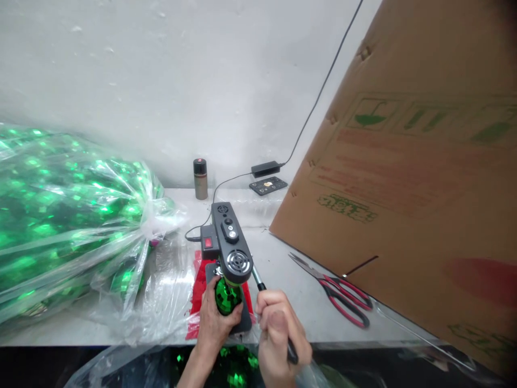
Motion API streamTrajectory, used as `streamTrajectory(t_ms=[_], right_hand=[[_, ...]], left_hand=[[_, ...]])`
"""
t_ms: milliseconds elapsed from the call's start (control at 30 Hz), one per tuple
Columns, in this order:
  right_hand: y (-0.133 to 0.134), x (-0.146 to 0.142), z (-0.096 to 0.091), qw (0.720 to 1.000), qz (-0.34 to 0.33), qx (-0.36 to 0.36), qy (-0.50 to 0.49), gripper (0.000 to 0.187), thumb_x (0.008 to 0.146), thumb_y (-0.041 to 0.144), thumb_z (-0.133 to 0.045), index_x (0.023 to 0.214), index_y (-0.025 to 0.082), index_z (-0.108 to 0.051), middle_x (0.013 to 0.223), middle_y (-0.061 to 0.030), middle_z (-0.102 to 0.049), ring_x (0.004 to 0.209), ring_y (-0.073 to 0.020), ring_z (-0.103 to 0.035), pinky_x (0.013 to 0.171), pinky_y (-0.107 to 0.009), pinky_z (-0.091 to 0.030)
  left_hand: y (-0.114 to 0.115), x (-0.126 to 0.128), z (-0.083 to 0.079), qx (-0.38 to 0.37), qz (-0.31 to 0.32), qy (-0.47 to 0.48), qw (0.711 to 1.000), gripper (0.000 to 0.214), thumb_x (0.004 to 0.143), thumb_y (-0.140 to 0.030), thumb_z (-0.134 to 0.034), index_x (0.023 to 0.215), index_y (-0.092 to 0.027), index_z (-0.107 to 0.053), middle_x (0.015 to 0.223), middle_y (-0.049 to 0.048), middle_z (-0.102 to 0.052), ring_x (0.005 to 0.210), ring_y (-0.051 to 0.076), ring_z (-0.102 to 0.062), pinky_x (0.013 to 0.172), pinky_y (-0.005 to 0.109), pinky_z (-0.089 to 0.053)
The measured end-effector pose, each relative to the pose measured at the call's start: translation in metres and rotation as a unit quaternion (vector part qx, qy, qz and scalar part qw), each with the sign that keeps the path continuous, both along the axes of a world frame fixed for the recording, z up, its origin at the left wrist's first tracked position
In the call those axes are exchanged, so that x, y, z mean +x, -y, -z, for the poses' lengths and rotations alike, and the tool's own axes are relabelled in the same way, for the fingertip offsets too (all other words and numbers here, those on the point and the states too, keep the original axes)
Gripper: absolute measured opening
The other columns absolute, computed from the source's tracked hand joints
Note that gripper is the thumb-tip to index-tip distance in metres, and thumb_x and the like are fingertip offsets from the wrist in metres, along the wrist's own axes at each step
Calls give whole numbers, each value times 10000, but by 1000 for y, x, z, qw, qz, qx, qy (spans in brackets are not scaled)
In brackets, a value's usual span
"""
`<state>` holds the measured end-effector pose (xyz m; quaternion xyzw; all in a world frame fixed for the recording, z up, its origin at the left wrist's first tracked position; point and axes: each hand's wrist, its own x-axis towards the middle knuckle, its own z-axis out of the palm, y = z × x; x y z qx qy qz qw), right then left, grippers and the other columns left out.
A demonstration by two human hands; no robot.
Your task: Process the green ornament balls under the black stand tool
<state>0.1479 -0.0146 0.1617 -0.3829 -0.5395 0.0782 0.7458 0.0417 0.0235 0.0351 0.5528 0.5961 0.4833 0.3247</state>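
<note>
A small black bench machine (228, 241) with a red switch stands on a red mat (199, 293) on the grey table. Under its round head sits a green mirrored ball (226, 296), and my left hand (212, 322) is closed around that ball from the left. My right hand (279, 337) is wrapped round the machine's lever handle (258, 281), which slants down from the head toward me. More green mirrored balls (236, 366) lie in a bag below the table edge.
A large clear bag of green mirrored balls (60, 221) fills the left of the table. A big cardboard box (407, 178) leans at the right, with red-handled pliers (339, 293) beside it. A small canister (200, 178), a power adapter (265, 169) and a flat black device (268, 185) stand by the wall.
</note>
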Motion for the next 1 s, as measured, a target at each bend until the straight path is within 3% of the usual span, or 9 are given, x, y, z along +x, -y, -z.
streamTrajectory(t_ms=[533,833,1000], right_hand=[[-2,-1,14,1000,16,21,-18,399,1149,192,-462,757,227,-518,732,30,-592,622,-108,-578,591,-270,-431],[-4,-4,4,999,33,17,1,452,1176,229,-433,727,224,-485,722,43,-544,609,-87,-531,574,-250,-415],[-3,-2,8,1000,26,13,-4,433,1168,240,-448,737,230,-496,715,33,-555,598,-99,-547,562,-254,-422]], left_hand=[[2,1,1,8,5,-6,1000,726,664,-426,-793,1334,-172,-682,1287,187,-822,1229,429,-790,1097,645,-637],[3,2,2,20,0,-7,1000,712,666,-422,-792,1324,-167,-693,1270,186,-828,1200,428,-802,1076,648,-649],[2,2,5,14,-1,-13,1000,729,667,-423,-800,1340,-168,-687,1280,183,-829,1199,423,-803,1069,635,-655]])
